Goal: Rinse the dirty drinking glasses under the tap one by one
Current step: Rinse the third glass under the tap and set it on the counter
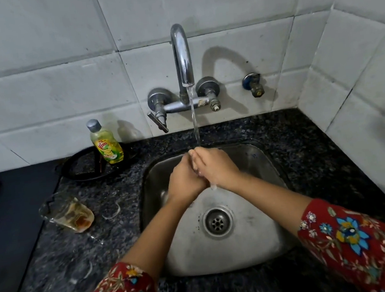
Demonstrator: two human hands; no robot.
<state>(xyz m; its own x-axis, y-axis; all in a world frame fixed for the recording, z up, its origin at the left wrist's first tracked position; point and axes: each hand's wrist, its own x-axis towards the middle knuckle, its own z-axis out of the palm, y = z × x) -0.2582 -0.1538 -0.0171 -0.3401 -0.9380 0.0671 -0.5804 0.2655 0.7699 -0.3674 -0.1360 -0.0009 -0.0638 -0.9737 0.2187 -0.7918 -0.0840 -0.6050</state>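
My left hand (185, 180) and my right hand (215, 167) are pressed palm to palm over the steel sink (263, 245), and neither holds anything. Their fingertips sit in the water stream (195, 126) running from the chrome tap (182, 56). One dirty drinking glass (66, 213) with brown dregs stands on the dark granite counter (79, 253) to the left of the sink, apart from both hands. Faint curved glints lie on the counter near it; I cannot tell whether they are clear glasses.
A yellow dish-soap bottle (107, 143) stands on a round black tray (82, 169) at the back left. The drain (217, 223) is in the sink's middle. A small valve (254, 84) sticks out of the tiled wall. A black surface (9, 224) borders the counter's left.
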